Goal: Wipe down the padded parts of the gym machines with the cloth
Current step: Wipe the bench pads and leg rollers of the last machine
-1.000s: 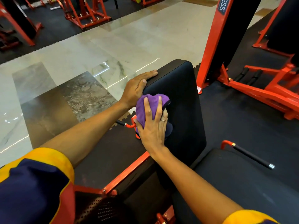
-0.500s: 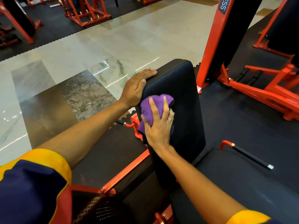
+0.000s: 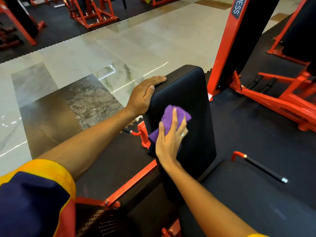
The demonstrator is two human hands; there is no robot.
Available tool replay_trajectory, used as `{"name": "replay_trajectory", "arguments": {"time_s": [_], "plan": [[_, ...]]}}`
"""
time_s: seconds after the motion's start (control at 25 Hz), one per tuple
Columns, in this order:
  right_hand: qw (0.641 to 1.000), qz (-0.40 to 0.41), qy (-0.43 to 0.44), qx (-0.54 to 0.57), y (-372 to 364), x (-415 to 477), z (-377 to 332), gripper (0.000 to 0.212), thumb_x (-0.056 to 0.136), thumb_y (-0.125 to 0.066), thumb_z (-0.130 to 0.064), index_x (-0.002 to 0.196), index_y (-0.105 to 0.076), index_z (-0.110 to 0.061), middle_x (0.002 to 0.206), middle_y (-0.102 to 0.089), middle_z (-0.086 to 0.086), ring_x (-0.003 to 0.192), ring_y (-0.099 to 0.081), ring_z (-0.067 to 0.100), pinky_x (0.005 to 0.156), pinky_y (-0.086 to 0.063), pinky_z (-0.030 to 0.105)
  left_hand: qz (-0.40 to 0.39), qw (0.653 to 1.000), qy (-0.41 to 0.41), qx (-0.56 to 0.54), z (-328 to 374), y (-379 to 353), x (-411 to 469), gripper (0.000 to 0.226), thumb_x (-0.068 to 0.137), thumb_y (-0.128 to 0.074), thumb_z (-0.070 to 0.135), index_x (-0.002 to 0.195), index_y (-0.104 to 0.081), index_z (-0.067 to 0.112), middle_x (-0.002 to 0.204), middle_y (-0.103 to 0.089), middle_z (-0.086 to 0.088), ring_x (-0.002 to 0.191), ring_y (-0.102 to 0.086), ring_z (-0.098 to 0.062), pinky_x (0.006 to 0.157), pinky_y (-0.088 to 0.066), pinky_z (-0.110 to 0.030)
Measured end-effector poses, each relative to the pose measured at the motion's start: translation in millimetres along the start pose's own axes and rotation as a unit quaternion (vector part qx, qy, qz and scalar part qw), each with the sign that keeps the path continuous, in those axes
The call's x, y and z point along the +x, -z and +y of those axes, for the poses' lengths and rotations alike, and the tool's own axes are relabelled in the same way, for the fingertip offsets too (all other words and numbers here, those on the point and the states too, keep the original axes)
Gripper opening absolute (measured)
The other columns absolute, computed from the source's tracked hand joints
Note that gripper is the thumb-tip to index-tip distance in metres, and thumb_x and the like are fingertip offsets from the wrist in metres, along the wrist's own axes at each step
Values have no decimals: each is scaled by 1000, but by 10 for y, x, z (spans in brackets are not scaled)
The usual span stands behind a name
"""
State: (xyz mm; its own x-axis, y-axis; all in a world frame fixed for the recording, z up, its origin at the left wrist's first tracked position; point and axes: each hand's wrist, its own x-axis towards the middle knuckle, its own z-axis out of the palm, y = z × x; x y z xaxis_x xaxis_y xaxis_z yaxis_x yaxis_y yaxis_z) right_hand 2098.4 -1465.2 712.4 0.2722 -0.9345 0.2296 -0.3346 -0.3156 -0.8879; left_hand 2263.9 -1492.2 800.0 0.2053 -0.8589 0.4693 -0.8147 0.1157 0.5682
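At the lower left of the frame the left sleeve (image 3: 34, 202) was navy with a broad yellow cuff and a red panel beneath it. At the bottom right only a yellow sliver of the right sleeve (image 3: 256, 235) showed. The right hand (image 3: 169, 141) wore a thin ring (image 3: 182, 135).

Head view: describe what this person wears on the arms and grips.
Both forearms are bare. The left sleeve is short, navy with a broad yellow cuff band and a red panel. Only a yellow edge of the right sleeve shows. The right grip wears a thin pale ring; the left grip wears nothing visible.
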Motion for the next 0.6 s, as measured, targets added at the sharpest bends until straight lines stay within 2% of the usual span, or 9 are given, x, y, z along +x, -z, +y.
{"name": "replay_trajectory", "arguments": {"time_s": [0.08,0.16,0.24,0.32,0.36,0.4,0.48,0.6], "plan": [[999,23,28,-24,50,339,-54,59,104,-49,-45,157,-23,-42,166,-11,-3,145,-22,38,105,-44,54,-4,1000,7,0,12,7,-12,46,103,-32,14,139,-61,9,145,-58,-7,140,-48,-21,118,-36,-34],[998,34,19,-43,122,551,156,59,104,-50,-44,157,-23,-43,166,-16,1,145,-26,36,104,-44,52,-2,1000,5,0,26,1,-20,45,103,-32,11,138,-61,9,144,-59,-7,139,-49,-22,118,-36,-36],[993,55,-100,-12,159,563,474,58,105,-46,-48,158,-22,-43,167,-17,2,147,-24,36,107,-44,54,1,1000,7,-1,42,7,-25,45,103,-33,11,138,-61,9,144,-59,-6,138,-50,-21,117,-37,-35],[964,58,-258,33,116,378,665,59,106,-41,-50,160,-20,-40,169,-13,2,151,-18,38,113,-37,58,4,1000,13,-4,39,18,-32,46,103,-32,11,139,-61,9,144,-59,-6,138,-50,-20,117,-37,-35],[956,44,-285,43,101,262,646,59,107,-40,-49,161,-19,-40,170,-11,2,153,-15,39,115,-35,58,4,1000,11,-4,33,18,-32,46,103,-32,12,139,-60,9,145,-59,-6,138,-50,-19,117,-37,-36],[961,26,-272,48,79,171,557,58,107,-39,-50,161,-18,-42,170,-10,1,154,-13,39,115,-33,57,1,1000,8,-2,18,20,-33,46,103,-32,13,139,-60,9,145,-58,-6,138,-50,-19,117,-37,-36],[983,8,-174,61,117,186,254,57,106,-36,-55,159,-19,-46,171,-8,-2,155,-11,35,116,-32,56,-3,1000,-2,12,22,23,-19,46,104,-31,15,141,-59,10,146,-57,-6,138,-49,-19,117,-37,-35],[996,7,-79,47,247,638,-83,56,106,-34,-55,159,-19,-46,171,-7,-5,156,-10,29,118,-29,50,-30,998,0,49,127,63,-28,47,105,-32,21,146,-54,14,151,-53,-2,141,-45,-16,119,-34,-31]]}}
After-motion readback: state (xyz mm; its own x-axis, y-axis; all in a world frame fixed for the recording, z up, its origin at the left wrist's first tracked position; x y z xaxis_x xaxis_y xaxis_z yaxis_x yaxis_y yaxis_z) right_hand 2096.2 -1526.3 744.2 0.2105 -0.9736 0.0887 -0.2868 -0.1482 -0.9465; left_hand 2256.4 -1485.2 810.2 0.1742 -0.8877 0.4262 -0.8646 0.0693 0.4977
